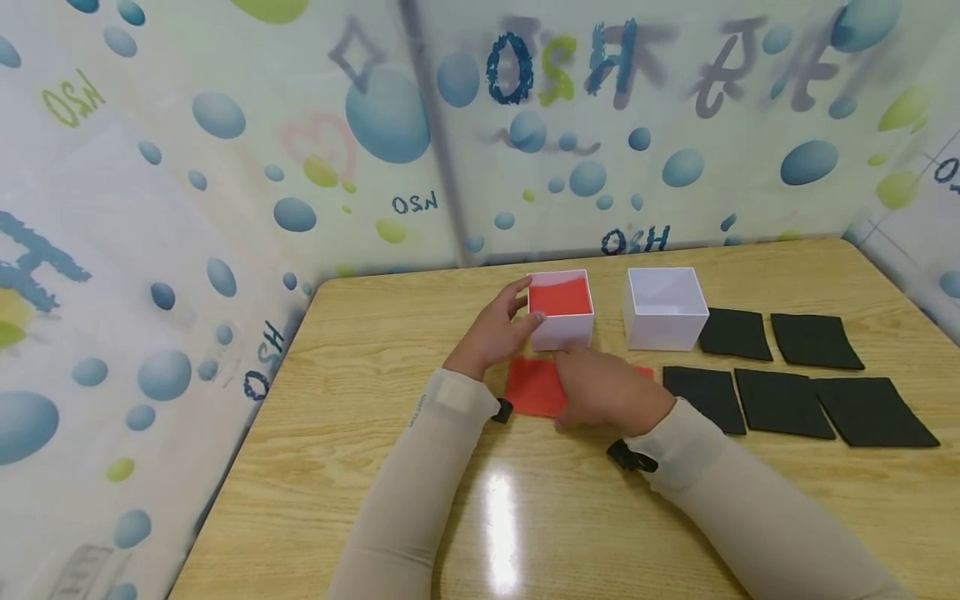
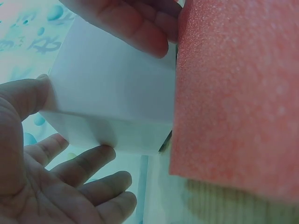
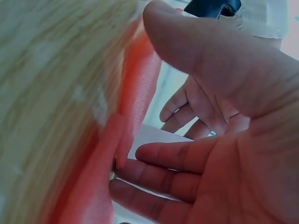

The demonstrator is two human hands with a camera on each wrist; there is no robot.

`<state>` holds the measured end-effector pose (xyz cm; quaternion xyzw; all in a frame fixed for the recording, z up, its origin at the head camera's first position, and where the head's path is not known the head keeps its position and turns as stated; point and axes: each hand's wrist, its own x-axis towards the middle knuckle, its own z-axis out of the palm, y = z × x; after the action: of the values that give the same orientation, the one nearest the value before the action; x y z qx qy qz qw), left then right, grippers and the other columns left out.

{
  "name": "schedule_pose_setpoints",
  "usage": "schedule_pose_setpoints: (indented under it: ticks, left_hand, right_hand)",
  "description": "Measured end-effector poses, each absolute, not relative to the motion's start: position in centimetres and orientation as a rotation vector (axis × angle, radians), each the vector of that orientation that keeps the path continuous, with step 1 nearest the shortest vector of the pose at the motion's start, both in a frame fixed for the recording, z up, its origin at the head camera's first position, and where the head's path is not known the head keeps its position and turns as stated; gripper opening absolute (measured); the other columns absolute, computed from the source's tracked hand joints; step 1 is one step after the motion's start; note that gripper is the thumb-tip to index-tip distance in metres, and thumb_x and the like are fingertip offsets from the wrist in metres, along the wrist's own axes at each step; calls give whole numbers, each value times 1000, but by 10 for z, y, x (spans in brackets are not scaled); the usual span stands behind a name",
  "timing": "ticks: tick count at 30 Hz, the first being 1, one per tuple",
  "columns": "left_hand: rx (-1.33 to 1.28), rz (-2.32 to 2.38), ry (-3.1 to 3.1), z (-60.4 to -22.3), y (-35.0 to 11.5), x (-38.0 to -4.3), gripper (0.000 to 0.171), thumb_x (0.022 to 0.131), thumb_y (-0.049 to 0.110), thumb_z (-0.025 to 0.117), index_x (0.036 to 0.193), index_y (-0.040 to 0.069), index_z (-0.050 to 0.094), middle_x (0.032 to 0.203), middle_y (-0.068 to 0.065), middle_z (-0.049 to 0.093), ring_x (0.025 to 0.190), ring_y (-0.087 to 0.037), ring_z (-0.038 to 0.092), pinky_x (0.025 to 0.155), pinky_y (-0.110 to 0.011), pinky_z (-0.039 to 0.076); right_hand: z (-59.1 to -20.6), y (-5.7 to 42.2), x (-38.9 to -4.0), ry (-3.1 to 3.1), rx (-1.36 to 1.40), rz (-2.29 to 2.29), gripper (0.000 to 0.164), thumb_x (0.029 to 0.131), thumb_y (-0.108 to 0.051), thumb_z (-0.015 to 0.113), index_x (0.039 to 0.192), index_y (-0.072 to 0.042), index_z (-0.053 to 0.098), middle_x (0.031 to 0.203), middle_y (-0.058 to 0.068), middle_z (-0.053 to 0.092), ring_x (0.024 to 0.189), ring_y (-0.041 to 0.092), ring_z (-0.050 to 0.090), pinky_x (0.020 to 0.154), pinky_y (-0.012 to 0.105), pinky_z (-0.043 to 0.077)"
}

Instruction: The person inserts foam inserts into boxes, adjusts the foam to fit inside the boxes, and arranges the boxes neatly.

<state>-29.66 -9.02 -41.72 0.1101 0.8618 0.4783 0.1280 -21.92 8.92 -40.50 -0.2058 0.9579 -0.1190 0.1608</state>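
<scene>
My left hand (image 1: 495, 331) rests against the left side of a white open-topped box (image 1: 562, 332), thumb at its front corner and fingers spread along the wall. A red foam sheet (image 1: 558, 296) lies inside that box. In front of it, my right hand (image 1: 613, 390) reaches down over red foam sheets (image 1: 528, 387) on the table. In the right wrist view, its thumb and fingertips span opposite edges of one red sheet (image 3: 139, 88), with another red sheet (image 3: 91, 191) beside it. My palm hides much of them from above.
A second white box (image 1: 666, 321) stands to the right of the first. Several black foam squares (image 1: 783, 404) lie in two rows on the wooden table (image 1: 360, 350) at the right. A patterned wall covering (image 1: 300, 167) rises behind the table.
</scene>
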Motion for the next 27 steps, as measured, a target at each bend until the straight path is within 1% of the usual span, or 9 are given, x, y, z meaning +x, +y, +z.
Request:
schedule_pose_setpoints:
  ticks: [3, 9, 16, 21, 24, 27]
  left_hand:
    - [312, 1391, 2506, -417, -90, -297, 69, 105, 37, 64, 166, 38, 30, 166, -3, 43, 154, -28, 41, 116, -56, 46]
    - [299, 1380, 2513, -417, -90, -297, 69, 105, 38, 64, 165, 39, 30, 166, -3, 43, 154, -29, 41, 117, -57, 44]
    - [309, 1369, 2521, -417, -90, -297, 69, 105, 39, 63, 165, 39, 30, 166, -2, 43, 154, -29, 41, 117, -56, 44]
    - [318, 1378, 2518, -418, -90, -297, 69, 105, 39, 63, 166, 39, 30, 166, -2, 43, 153, -28, 41, 117, -56, 45]
    - [314, 1390, 2507, -418, -91, -297, 69, 105, 38, 63, 165, 39, 30, 166, -3, 43, 153, -29, 41, 116, -55, 46]
    - [309, 1398, 2497, -419, -91, -297, 69, 105, 38, 63, 165, 40, 30, 166, -3, 43, 153, -29, 41, 114, -55, 48]
  right_hand:
    - [-405, 88, -218, 2745, -611, -295, 91, 68, -42, 99, 137, 0, 57, 124, 12, 65, 107, 26, 63, 93, 44, 61]
    - [-404, 88, -218, 2743, -608, -289, 91, 71, -36, 98, 141, 2, 54, 132, 14, 62, 113, 27, 63, 100, 46, 59]
    - [-402, 90, -221, 2726, -576, -354, 86, 71, -30, 96, 138, 1, 53, 128, 12, 60, 109, 26, 61, 98, 45, 59]
    - [-400, 94, -223, 2697, -545, -457, 83, 71, -25, 95, 137, 1, 52, 129, 14, 56, 106, 27, 59, 92, 44, 60]
    - [-397, 95, -223, 2672, -513, -542, 82, 70, -23, 95, 137, 0, 52, 130, 13, 55, 107, 27, 59, 91, 44, 60]
    - [-395, 97, -223, 2657, -492, -600, 81, 73, -22, 94, 138, -2, 51, 131, 13, 54, 110, 28, 59, 91, 44, 61]
